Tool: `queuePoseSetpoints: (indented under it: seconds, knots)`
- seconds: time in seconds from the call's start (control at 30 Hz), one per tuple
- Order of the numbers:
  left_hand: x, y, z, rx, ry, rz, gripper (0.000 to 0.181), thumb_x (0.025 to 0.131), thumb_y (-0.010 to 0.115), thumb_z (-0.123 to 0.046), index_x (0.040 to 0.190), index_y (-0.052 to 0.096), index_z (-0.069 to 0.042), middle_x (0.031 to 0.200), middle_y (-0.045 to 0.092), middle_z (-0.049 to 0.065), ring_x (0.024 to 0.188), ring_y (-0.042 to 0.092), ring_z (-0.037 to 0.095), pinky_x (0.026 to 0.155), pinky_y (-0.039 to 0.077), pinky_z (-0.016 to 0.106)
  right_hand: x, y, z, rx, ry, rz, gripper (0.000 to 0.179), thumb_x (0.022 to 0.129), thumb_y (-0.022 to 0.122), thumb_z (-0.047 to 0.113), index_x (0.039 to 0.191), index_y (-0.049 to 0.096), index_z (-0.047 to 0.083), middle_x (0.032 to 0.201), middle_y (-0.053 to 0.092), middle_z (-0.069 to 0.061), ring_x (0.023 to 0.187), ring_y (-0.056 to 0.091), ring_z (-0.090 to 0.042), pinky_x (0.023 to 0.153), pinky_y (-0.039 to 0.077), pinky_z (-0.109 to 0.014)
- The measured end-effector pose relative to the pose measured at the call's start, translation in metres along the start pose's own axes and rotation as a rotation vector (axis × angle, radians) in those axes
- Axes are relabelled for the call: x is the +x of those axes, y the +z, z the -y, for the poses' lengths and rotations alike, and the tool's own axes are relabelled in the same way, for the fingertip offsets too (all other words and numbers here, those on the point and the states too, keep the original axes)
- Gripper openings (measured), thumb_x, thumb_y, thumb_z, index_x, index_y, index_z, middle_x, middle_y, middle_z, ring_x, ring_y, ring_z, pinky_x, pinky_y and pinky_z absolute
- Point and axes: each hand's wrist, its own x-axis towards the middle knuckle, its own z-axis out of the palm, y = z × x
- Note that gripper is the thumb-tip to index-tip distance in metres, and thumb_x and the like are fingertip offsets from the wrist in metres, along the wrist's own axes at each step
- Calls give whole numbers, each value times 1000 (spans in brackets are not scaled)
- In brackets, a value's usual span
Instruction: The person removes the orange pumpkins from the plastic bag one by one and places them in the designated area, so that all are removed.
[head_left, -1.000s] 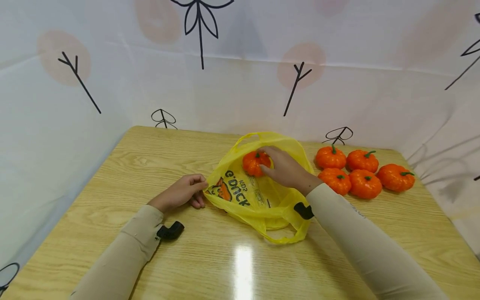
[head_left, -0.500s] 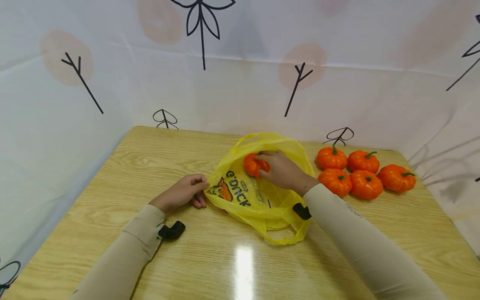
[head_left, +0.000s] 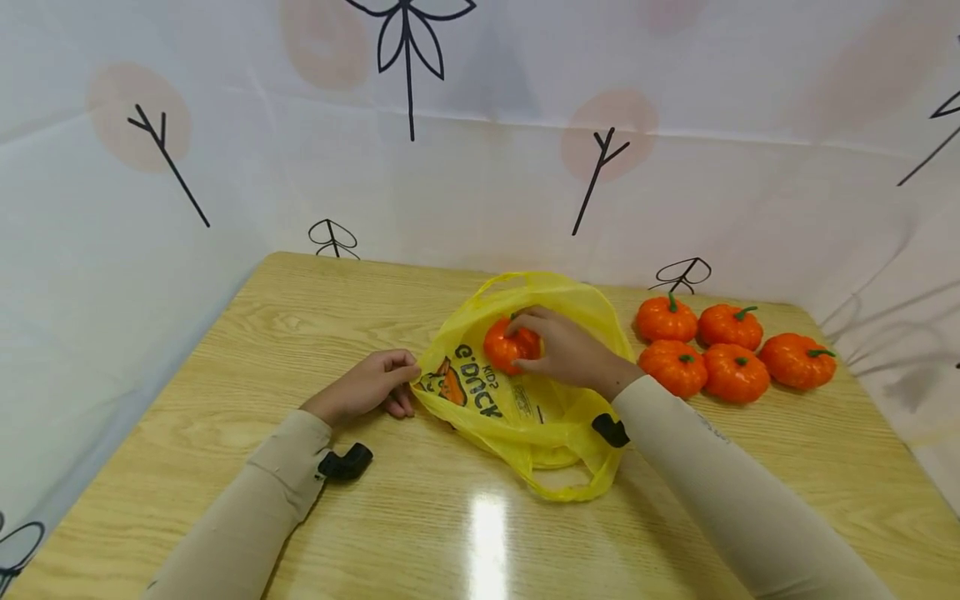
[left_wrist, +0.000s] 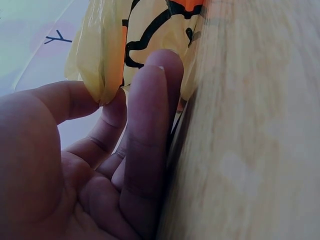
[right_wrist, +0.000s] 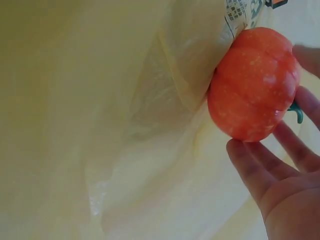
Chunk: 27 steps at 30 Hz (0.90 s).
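Observation:
A yellow plastic bag [head_left: 555, 292] with a printed duck and lettering lies open-mouthed on the table. My left hand [head_left: 367, 386] pinches its left edge; in the left wrist view, thumb and forefinger meet on the gathered plastic [left_wrist: 95, 55]. Inside the bag, my right hand [head_left: 570, 354] holds a small orange pumpkin [head_left: 501, 346]. The right wrist view shows the fingers curved about this pumpkin [right_wrist: 255, 85], its green stem poking out between them. One side of the pumpkin lies against the bag's film.
Several more orange pumpkins [head_left: 735, 371] sit grouped on the wooden table [head_left: 202, 400], right of the bag. A patterned white cloth [head_left: 487, 192] hangs behind the table. The bag's handle loop [head_left: 573, 493] droops toward the near side.
My right hand has shifted slightly toward me with the pumpkin, which has turned so its stem is mostly hidden from the head view. My left hand keeps its pinch on the bag's edge.

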Motion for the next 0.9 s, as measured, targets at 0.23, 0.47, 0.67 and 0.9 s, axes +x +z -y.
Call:
queuePoseSetpoints:
  seconds: [0.23, 0.47, 0.67, 0.9]
  knots:
    - [1, 1, 1, 3, -5, -5, 26, 108, 47, -29, 107, 58, -5, 80, 69, 11, 71, 71, 20, 64, 61, 32, -7, 4, -2, 4, -36, -2, 40, 84, 83, 26, 117, 65, 14, 135, 58, -9, 123, 57, -29, 108, 48, -47]
    - [0, 2, 0, 9, -1, -9, 28, 107, 48, -32, 108, 58, -5, 83, 69, 13, 73, 71, 21, 66, 62, 33, -17, 3, 5, -12, -64, -9, 40, 84, 83, 26, 118, 65, 14, 142, 54, -12, 128, 55, -34, 108, 48, -48]
    - [1, 2, -1, 14, 1, -8, 29, 107, 48, -32, 110, 58, -5, 82, 69, 13, 73, 71, 21, 66, 62, 33, -29, 3, 12, -11, -102, -17, 39, 85, 82, 24, 118, 64, 14, 144, 53, -11, 127, 57, -34, 104, 52, -46]
    - [1, 1, 0, 9, -13, -9, 29, 107, 49, -32, 110, 58, -5, 81, 69, 12, 73, 71, 21, 66, 62, 33, -42, 1, 19, -13, -133, -55, 40, 84, 83, 22, 118, 63, 13, 143, 53, -12, 127, 57, -33, 103, 52, -46]
